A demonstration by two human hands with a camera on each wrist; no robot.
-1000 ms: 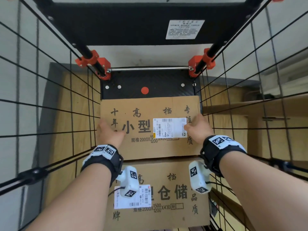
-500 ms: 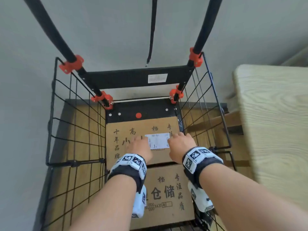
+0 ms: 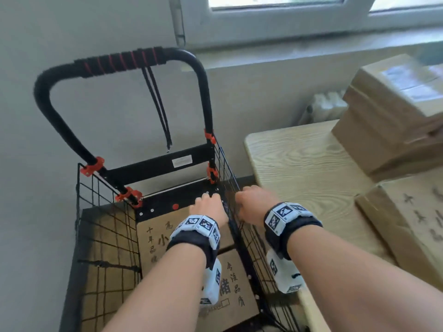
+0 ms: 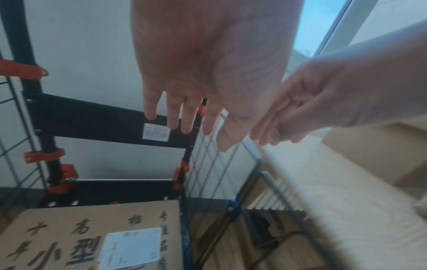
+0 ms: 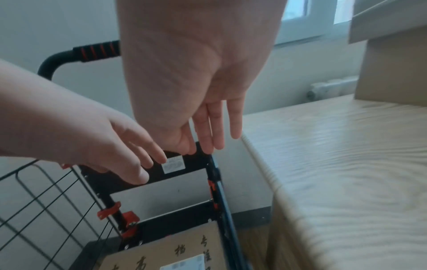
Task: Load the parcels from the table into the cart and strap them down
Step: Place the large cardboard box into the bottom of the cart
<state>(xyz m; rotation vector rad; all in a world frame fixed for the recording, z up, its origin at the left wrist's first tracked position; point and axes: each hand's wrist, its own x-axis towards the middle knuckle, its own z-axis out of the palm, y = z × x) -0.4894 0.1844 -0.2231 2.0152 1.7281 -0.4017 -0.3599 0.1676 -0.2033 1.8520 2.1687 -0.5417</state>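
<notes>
Two flat cardboard parcels lie side by side on the floor of a black wire cart [image 3: 105,236]: the far parcel [image 3: 158,236], printed with large black characters and carrying a white shipping label [image 4: 131,248], sits against the cart's black back plate, and the near parcel [image 3: 230,291] lies just in front of it. More cardboard parcels wait on the pale wooden table [image 3: 306,168] to the cart's right: a stack of boxes [image 3: 393,111] at the far end and another printed box [image 3: 412,224] nearer the person.

Both hands hover above the cart, holding nothing. The left hand [image 3: 209,207] hangs over the far parcel with its fingers [image 4: 173,113] straight and slightly spread, as the left wrist view shows. The right hand [image 3: 254,203] is just beside it, over the cart's right wire wall and the table's edge, its fingers [image 5: 217,127] also extended and close together. The two hands are near each other but apart.

Behind them rises the cart's curved black handle [image 3: 119,62] with its red-striped foam grip, joined to the frame by orange clamps. A dark strap [image 3: 159,109] hangs loose from the handle, its end dangling above the back crossbar [image 3: 153,167]. A window [image 3: 275,10] runs along the grey wall beyond the table.
</notes>
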